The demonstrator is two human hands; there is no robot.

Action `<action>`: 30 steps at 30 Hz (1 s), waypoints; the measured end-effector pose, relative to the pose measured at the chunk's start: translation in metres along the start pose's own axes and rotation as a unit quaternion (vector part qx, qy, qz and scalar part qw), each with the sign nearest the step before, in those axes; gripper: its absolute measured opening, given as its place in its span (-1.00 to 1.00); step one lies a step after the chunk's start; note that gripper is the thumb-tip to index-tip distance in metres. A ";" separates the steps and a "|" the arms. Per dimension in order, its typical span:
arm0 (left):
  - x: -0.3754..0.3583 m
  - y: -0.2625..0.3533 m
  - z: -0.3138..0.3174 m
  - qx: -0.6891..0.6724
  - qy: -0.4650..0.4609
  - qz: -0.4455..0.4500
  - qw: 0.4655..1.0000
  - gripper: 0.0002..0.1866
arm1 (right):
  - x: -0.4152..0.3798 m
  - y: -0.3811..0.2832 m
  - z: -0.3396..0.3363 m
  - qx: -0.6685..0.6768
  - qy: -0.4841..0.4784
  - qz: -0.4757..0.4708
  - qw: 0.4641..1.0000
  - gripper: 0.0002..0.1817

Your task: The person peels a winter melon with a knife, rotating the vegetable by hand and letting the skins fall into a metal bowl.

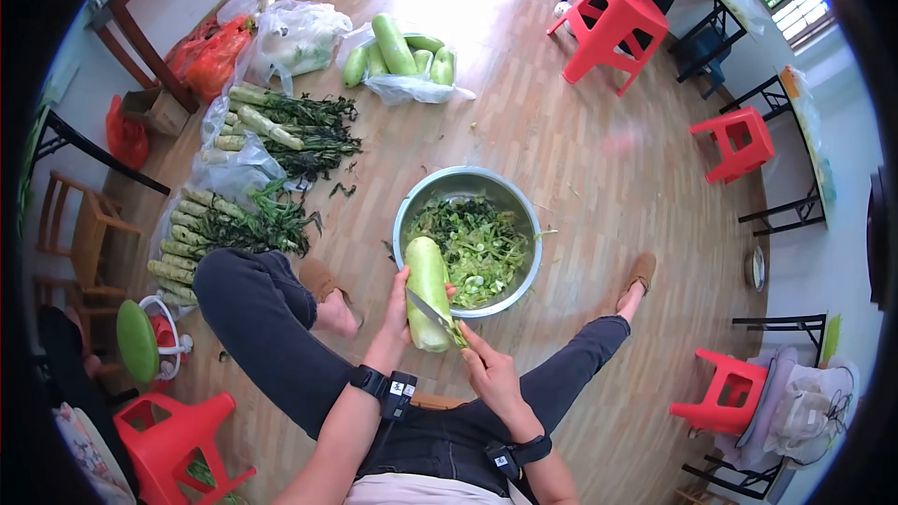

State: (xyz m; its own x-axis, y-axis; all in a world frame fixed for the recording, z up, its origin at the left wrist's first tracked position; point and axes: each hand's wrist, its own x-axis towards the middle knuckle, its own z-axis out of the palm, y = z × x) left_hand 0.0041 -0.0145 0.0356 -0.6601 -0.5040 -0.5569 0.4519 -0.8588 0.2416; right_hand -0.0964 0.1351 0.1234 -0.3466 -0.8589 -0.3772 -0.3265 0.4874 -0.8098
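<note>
Pale green, the gourd (427, 292) stands upright at lower centre, gripped by the left hand (399, 304) over the steel bowl (409, 207) of peelings. The right hand (489, 372) is closed around a knife (432, 310) laid against it. 2 red stools (613, 23) stand upper right.
</note>
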 end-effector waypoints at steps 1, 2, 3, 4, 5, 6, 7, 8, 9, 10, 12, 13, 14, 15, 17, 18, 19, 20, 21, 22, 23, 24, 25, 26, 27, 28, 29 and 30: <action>-0.002 0.001 0.000 0.008 0.007 -0.005 1.000 -0.28 | 0.001 -0.002 -0.001 0.001 -0.003 0.001 1.000 -0.54; -0.003 0.001 0.000 0.008 0.009 -0.006 1.000 -0.28 | 0.002 -0.003 -0.002 -0.055 0.011 -0.032 0.998 -0.55; -0.004 0.002 0.001 0.022 0.002 -0.009 1.000 -0.29 | 0.003 -0.004 -0.003 -0.110 0.026 -0.065 0.991 -0.55; -0.004 0.001 0.001 0.035 -0.004 -0.012 0.999 -0.29 | 0.005 -0.005 -0.004 -0.111 0.025 -0.064 0.991 -0.55; -0.005 0.000 0.000 0.034 -0.002 -0.013 0.999 -0.29 | 0.005 -0.007 -0.005 -0.124 0.034 -0.079 0.988 -0.55; -0.005 0.000 -0.001 0.033 -0.012 -0.012 0.999 -0.28 | 0.006 -0.007 -0.004 -0.138 0.043 -0.095 0.985 -0.55; -0.005 0.000 -0.002 0.032 -0.023 -0.010 0.999 -0.28 | 0.006 -0.006 -0.002 -0.138 0.042 -0.095 0.985 -0.55; -0.004 -0.001 -0.003 0.031 -0.022 -0.010 0.999 -0.28 | 0.009 -0.003 0.003 -0.139 0.063 -0.109 0.982 -0.56; -0.004 -0.003 -0.004 0.027 -0.026 -0.027 0.999 -0.28 | 0.010 -0.001 0.006 -0.140 0.084 -0.122 0.979 -0.56; -0.004 -0.004 -0.005 0.024 -0.030 -0.044 0.998 -0.29 | 0.010 -0.002 0.008 -0.140 0.081 -0.123 0.979 -0.56; -0.005 -0.005 -0.004 0.022 -0.024 -0.032 0.999 -0.29 | 0.012 -0.002 0.012 -0.128 0.095 -0.118 0.980 -0.57; -0.005 -0.006 -0.004 0.021 -0.020 -0.023 0.999 -0.28 | 0.012 -0.002 0.014 -0.129 0.095 -0.118 0.980 -0.57; -0.004 -0.006 -0.004 0.022 -0.021 -0.023 0.999 -0.28 | 0.014 -0.001 0.016 -0.128 0.111 -0.121 0.978 -0.58; -0.003 -0.007 -0.006 0.025 -0.018 -0.011 0.999 -0.29 | 0.015 -0.001 0.018 -0.127 0.126 -0.123 0.976 -0.58; -0.001 -0.008 -0.008 0.026 -0.014 0.003 1.000 -0.29 | 0.016 -0.007 0.020 -0.122 0.127 -0.107 0.978 -0.59; -0.001 -0.008 -0.010 0.024 -0.022 0.014 0.999 -0.28 | 0.016 -0.010 0.021 -0.117 0.129 -0.089 0.981 -0.59; 0.000 -0.008 -0.011 0.022 -0.030 0.026 0.999 -0.28 | 0.017 -0.014 0.021 -0.117 0.128 -0.089 0.981 -0.59; 0.000 -0.009 -0.013 0.022 -0.029 0.026 0.999 -0.28 | 0.017 -0.017 0.022 -0.119 0.130 -0.077 0.981 -0.61; 0.001 -0.010 -0.014 0.009 -0.022 0.035 0.999 -0.27 | 0.017 -0.019 0.024 -0.121 0.132 -0.063 0.982 -0.63; 0.001 -0.011 -0.014 -0.004 -0.016 0.044 0.999 -0.27 | 0.017 -0.019 0.025 -0.121 0.132 -0.063 0.982 -0.63; 0.002 -0.011 -0.015 -0.003 -0.017 0.044 0.999 -0.27 | 0.017 -0.019 0.026 -0.106 0.127 -0.036 0.986 -0.64; 0.001 -0.011 -0.014 -0.008 -0.003 0.043 0.999 -0.27 | 0.018 -0.019 0.026 -0.092 0.122 -0.009 0.988 -0.64; 0.001 -0.011 -0.013 -0.014 0.011 0.042 0.999 -0.28 | 0.018 -0.019 0.026 -0.093 0.123 -0.009 0.988 -0.64; 0.001 -0.010 -0.012 -0.014 0.010 0.042 0.999 -0.28 | 0.018 -0.018 0.027 -0.068 0.117 0.006 0.991 -0.65; 0.002 -0.008 -0.010 0.000 0.007 0.042 0.999 -0.28 | 0.019 -0.016 0.028 -0.042 0.110 0.022 0.993 -0.65; 0.001 -0.006 -0.009 0.014 0.005 0.041 0.999 -0.28 | 0.020 -0.011 0.030 -0.042 0.110 0.022 0.993 -0.65; 0.002 -0.006 -0.008 0.014 0.006 0.041 0.999 -0.28 | 0.022 -0.003 0.034 0.028 0.109 0.027 0.993 -0.66; 0.002 -0.006 -0.008 0.017 0.015 0.043 0.999 -0.28 | 0.024 0.004 0.038 0.099 0.106 0.032 0.989 -0.65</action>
State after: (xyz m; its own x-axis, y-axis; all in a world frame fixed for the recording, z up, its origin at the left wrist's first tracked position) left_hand 0.0048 -0.0097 0.0269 -0.6018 -0.5727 -0.5566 0.4844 -0.8159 0.3158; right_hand -0.0727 0.1106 0.0941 -0.5444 -0.7647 -0.3449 -0.1273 0.4817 -0.8671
